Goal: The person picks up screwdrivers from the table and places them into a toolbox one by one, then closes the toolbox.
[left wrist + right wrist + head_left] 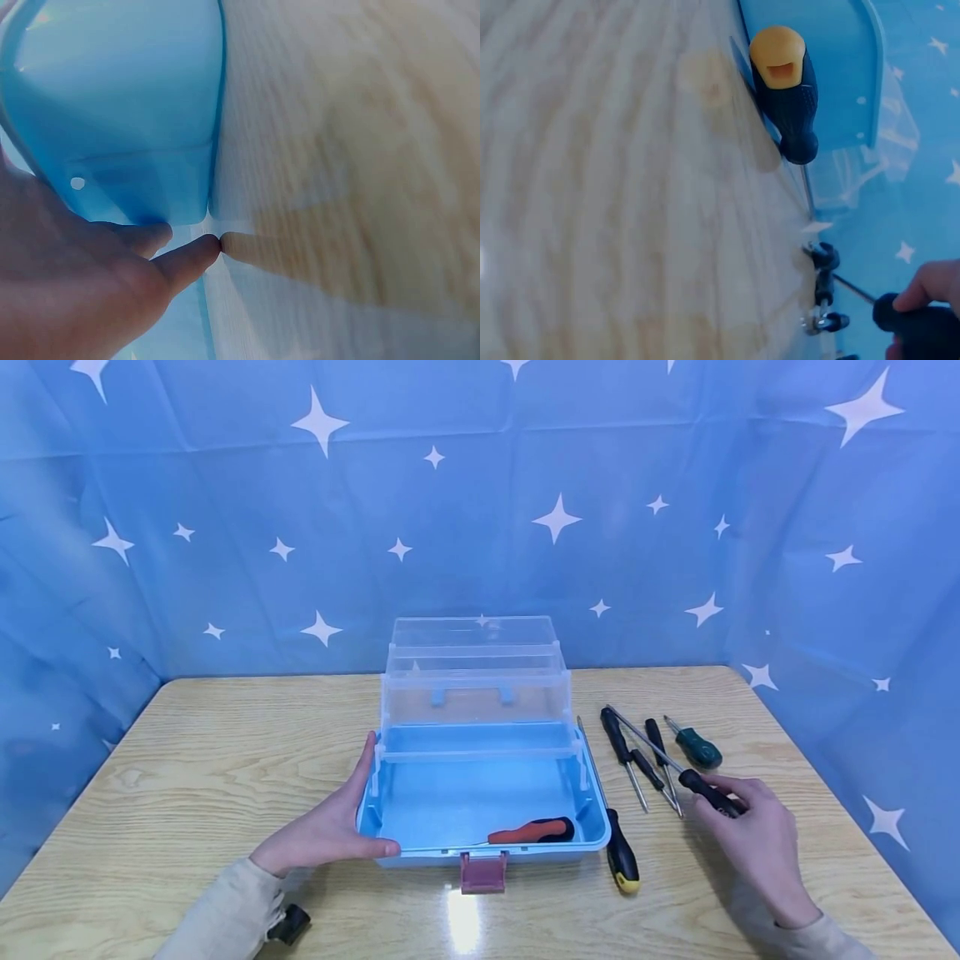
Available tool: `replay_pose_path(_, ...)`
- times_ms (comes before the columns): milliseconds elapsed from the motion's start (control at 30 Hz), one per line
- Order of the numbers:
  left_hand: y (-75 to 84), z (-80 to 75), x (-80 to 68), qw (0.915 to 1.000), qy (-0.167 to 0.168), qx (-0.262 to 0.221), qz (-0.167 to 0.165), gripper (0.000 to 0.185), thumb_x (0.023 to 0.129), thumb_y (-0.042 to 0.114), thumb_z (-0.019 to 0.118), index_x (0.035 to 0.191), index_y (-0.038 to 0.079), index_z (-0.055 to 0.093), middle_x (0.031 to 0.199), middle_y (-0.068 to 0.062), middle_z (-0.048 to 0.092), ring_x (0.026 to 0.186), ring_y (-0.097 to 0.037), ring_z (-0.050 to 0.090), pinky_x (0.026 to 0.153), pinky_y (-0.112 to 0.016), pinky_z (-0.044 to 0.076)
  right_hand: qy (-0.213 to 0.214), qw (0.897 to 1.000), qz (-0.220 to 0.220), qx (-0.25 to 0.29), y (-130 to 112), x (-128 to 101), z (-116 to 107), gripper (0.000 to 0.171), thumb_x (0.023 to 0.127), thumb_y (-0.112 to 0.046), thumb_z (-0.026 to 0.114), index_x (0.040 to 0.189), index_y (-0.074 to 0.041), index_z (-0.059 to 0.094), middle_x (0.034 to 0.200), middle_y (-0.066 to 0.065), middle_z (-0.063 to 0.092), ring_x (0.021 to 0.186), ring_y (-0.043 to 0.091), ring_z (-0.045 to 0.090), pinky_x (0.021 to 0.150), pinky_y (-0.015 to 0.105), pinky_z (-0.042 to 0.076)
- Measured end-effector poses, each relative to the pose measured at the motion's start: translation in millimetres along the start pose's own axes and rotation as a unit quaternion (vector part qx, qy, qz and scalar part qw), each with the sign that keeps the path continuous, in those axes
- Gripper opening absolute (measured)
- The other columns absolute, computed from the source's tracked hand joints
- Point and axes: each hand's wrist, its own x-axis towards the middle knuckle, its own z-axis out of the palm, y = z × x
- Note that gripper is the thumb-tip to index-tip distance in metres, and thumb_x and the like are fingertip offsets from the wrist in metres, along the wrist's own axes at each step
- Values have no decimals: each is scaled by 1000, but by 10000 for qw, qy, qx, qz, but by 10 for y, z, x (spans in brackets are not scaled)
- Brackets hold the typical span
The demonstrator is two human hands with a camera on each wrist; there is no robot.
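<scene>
Here, a long-shafted black-handled screwdriver [675, 766], lifted off the table [187, 760] right of the open blue toolbox [480, 777], pinched at the handle by the right hand [750, 835]; left hand [322, 835] flat, fingers straight, against the box's left wall.

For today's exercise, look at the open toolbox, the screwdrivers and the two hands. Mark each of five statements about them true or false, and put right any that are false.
1. The toolbox stands open on the table. True.
2. The left hand is lifting a screwdriver out of the box. False: it rests against the box's left side and holds no tool.
3. A red-handled screwdriver lies inside the box. True.
4. The right hand holds nothing. False: it grips a black-handled screwdriver.
5. The yellow-capped screwdriver lies inside the box. False: it lies on the table, just right of the box.
</scene>
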Motion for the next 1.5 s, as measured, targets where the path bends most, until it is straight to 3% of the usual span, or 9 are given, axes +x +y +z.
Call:
replay_pose_path(233, -3, -7, 6, 10000, 1, -88, 32, 133, 74, 24, 85, 150, 23, -24, 158, -17, -17, 141, -45, -4, 105, -68, 13, 447, 9984, 197, 280, 1, 19, 3, 29, 79, -8, 76, 107, 0, 73, 100, 16, 63, 82, 0, 47, 66, 17, 35)
replay_pose_path(367, 4, -8, -2, 10000, 10, -51, 16, 133, 74, 24, 85, 150, 24, -24, 158, -18, -17, 141, -46, -4, 105, -68, 13, 652, 9963, 318, 460, -14, 34, 1, 29, 79, -9, 77, 107, -2, 74, 95, 5, 62, 79, -9, 43, 67, 14, 34)
replay_pose_path(533, 8, -10, -2, 10000, 11, -38, -13, 132, 75, 25, 84, 150, 24, -24, 157, -17, -18, 141, -45, -5, 105, -68, 13, 1022, 9895, 521, 883, -44, 55, 10, 27, 78, -7, 78, 104, -1, 74, 87, -12, 57, 80, -6, 48, 70, 8, 35)
replay_pose_path(667, 6, -12, -2, 10000, 5, -37, -17, 132, 75, 25, 84, 150, 24, -24, 158, -17, -18, 141, -45, -5, 105, -68, 13, 1187, 9846, 537, 1169, -79, 63, 10, 27, 78, -4, 77, 104, 1, 74, 86, -17, 56, 81, -4, 51, 69, 4, 38)
replay_pose_path(867, 0, -10, -3, 10000, -9, -72, -1, 132, 75, 25, 84, 150, 24, -24, 158, -17, -17, 141, -45, -4, 104, -68, 13, 1310, 9768, 458, 1634, -130, 81, 1, 27, 79, -1, 76, 106, 1, 74, 88, -16, 59, 84, 0, 52, 64, 6, 40)
replay_pose_path(1267, -6, 7, -1, 9998, -39, -198, -72, 132, 74, 24, 84, 150, 25, -24, 158, -18, -15, 142, -45, -1, 105, -66, 16, 1278, 9750, 263, 1796, -173, 134, 6, 29, 78, 0, 78, 107, -2, 74, 91, -15, 61, 88, 3, 55, 66, 7, 41)
replay_pose_path(1500, -1, -2, 2, 9999, -25, -156, -11, 132, 74, 25, 84, 150, 24, -25, 158, -17, -17, 141, -45, -4, 105, -67, 14, 1222, 9715, 107, 2030, -164, 182, 6, 30, 78, 3, 76, 108, 3, 72, 93, -12, 61, 90, 4, 53, 67, 6, 41)
